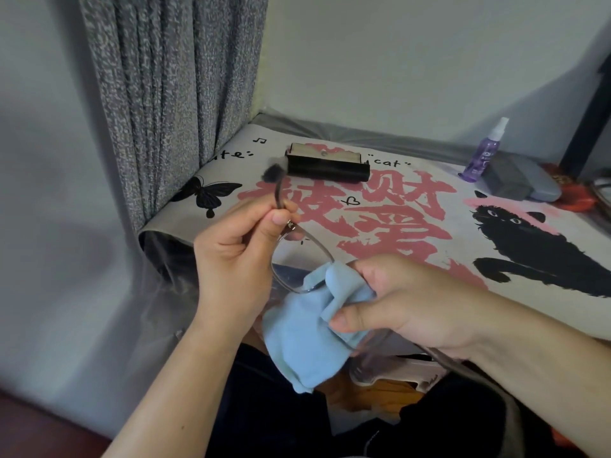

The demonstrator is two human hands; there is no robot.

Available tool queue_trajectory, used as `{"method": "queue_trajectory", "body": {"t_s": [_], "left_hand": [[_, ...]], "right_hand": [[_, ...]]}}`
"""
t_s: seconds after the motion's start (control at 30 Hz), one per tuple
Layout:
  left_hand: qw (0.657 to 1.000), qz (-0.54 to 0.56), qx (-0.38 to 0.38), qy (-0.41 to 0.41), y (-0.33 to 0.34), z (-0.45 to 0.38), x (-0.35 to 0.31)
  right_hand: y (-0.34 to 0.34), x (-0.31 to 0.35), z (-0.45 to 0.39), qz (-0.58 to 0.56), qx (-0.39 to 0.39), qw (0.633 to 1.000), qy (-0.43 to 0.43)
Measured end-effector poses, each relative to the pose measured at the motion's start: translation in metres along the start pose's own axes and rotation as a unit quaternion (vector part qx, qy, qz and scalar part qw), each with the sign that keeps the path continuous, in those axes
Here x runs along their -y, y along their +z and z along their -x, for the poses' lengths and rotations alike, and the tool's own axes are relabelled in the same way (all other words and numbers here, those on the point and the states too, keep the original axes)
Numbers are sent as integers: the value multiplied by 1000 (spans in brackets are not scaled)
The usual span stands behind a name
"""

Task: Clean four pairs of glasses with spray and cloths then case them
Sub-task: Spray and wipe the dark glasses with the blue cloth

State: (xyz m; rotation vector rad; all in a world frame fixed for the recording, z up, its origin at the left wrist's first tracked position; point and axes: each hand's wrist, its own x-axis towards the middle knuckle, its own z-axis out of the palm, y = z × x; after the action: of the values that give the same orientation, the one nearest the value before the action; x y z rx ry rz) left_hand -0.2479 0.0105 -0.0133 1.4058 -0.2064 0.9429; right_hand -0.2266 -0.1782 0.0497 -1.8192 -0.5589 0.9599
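Two hands share this wipe: my left hand [241,246] pinches the glasses [297,256] by the temple above the counter [446,206] edge, so I'd hold steady while my right hand [406,299], gripping the blue cloth [307,335], rubs gently.

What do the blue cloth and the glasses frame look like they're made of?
The cloth looks like soft matte microfibre: it folds limply and shows no shine. The glasses seem to have a clear, glossy plastic frame, since the table print shows through the rim; the exact plastic can't be told.
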Motion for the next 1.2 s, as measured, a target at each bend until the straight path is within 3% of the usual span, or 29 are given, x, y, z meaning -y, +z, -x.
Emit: {"method": "queue_trajectory", "body": {"t_s": [0.17,0.37,0.5,0.77,0.93,1.2], "left_hand": [[999,45,-6,-15,-1,-3,-1],[1000,-15,5,19,1,-1,-2],[996,-62,10,56,-1,-1,-2],[996,-60,11,69,1,-1,-10],[993,-67,24,89,5,1,-14],[993,-70,31,86,4,1,-14]], "right_hand": [[2,4,7,-42,38,998,-2],[1,3,12,-170,-10,985,35],[-4,4,14,-155,46,985,65],[-7,4,21,-145,7,988,52],[-9,2,14,-147,77,985,39],[-6,5,12,-89,81,993,18]]}}
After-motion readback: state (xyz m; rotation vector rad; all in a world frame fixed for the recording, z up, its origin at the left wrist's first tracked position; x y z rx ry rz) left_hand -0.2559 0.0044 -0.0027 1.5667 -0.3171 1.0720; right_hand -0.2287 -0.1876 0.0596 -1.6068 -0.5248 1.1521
